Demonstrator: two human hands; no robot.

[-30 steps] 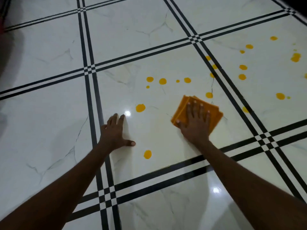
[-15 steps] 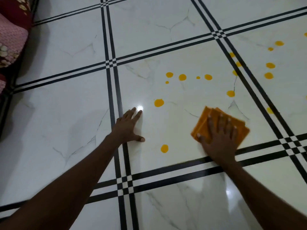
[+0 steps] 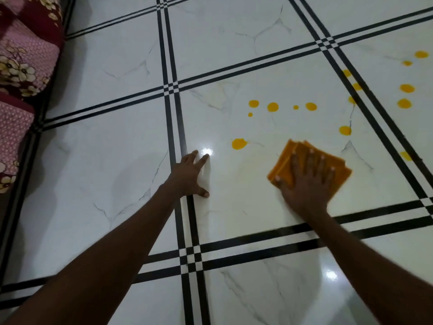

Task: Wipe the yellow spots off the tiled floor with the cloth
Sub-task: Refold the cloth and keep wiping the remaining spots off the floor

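Observation:
My right hand (image 3: pixel 307 184) lies flat on a folded orange cloth (image 3: pixel 284 158) and presses it to the white tiled floor (image 3: pixel 117 160); the hand is blurred by motion. Just left of the cloth sits a large yellow spot (image 3: pixel 239 143). Farther off there is a row of yellow spots (image 3: pixel 272 106), and one more spot (image 3: pixel 345 130) lies beyond the cloth's far corner. Several other spots (image 3: pixel 407 88) dot the tile at the right. My left hand (image 3: pixel 191 177) rests palm down on the floor, fingers spread, holding nothing.
Black double lines (image 3: pixel 194 252) cross the floor in a grid. Maroon and pink floral cushions (image 3: pixel 23 55) lie along the left edge. Glare from a light (image 3: pixel 206 151) shines by my left fingertips.
The view has swung left, bringing the cushions in. The yellow spot that lay near the front line between my hands no longer shows. My right hand has shifted slightly with the cloth.

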